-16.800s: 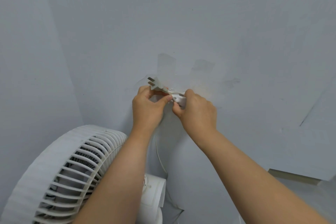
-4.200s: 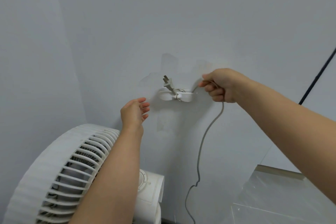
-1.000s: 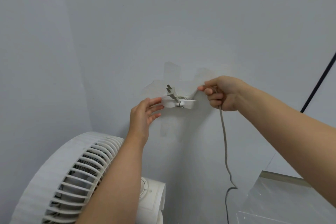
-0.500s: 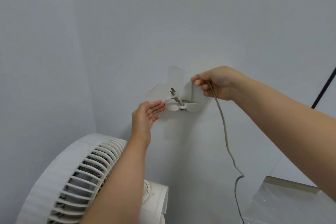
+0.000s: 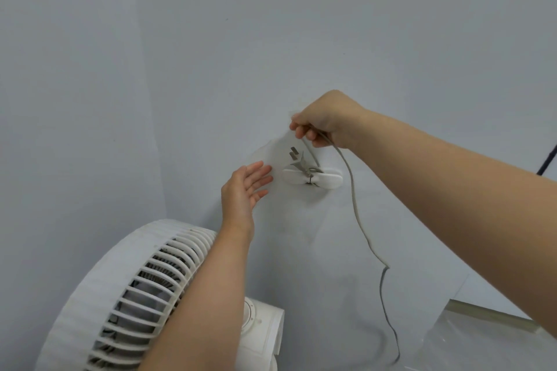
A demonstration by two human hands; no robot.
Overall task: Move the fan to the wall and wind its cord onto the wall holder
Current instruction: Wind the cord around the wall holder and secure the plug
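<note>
Pinching the grey cord (image 5: 355, 208) just above the wall holder (image 5: 327, 179), whose long axis runs horizontally, the right hand (image 5: 325, 122) is nearer, the left hand (image 5: 244, 190) waits open-palmed beside it, over the fan (image 5: 135, 295).

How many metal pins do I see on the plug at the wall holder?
2. Both stick out of the plug toward the upper left: the upper pin and the lower pin, just above the wall holder. None seems hidden.

Left hand (image 5: 244, 190) flat, fingers (image 5: 261, 172) straight; right hand (image 5: 327, 120) raised, pinching
</note>
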